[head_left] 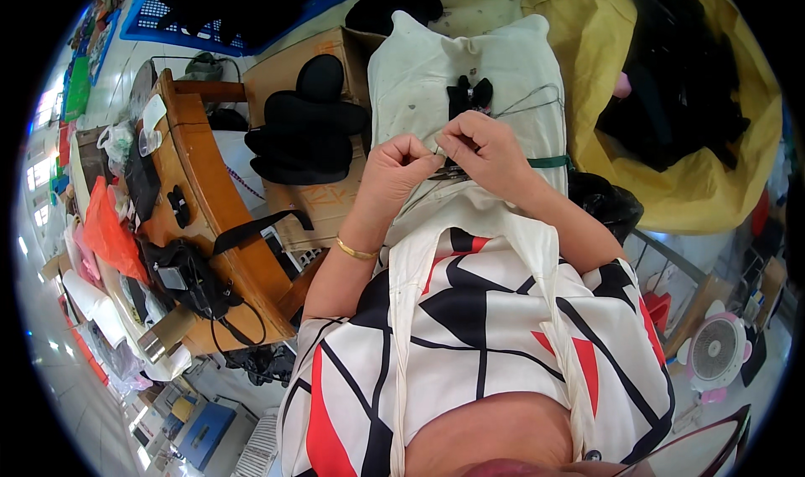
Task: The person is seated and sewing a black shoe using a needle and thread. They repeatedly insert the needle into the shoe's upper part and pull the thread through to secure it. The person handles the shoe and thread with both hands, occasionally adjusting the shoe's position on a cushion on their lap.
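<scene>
My left hand [401, 162] and my right hand [481, 150] meet over my lap, thumb and forefinger of each pinched together. Between their fingertips is something thin and dark, too small to name. Just below the fingertips lies a dark metal tool [454, 173], partly hidden, its kind unclear. Beyond my hands, a small black gathered fabric piece [468, 95] rests on a whitish cloth-covered surface [419, 83]. Loose grey thread [537, 100] loops across the cloth to the right of that piece.
On the left, black padded pieces [310, 133] lie on a cardboard box [314, 196], beside a wooden table [197, 192] holding a black bag [180, 272]. A yellow sack [579, 49] of black material stands at right. A fan [717, 349] sits lower right.
</scene>
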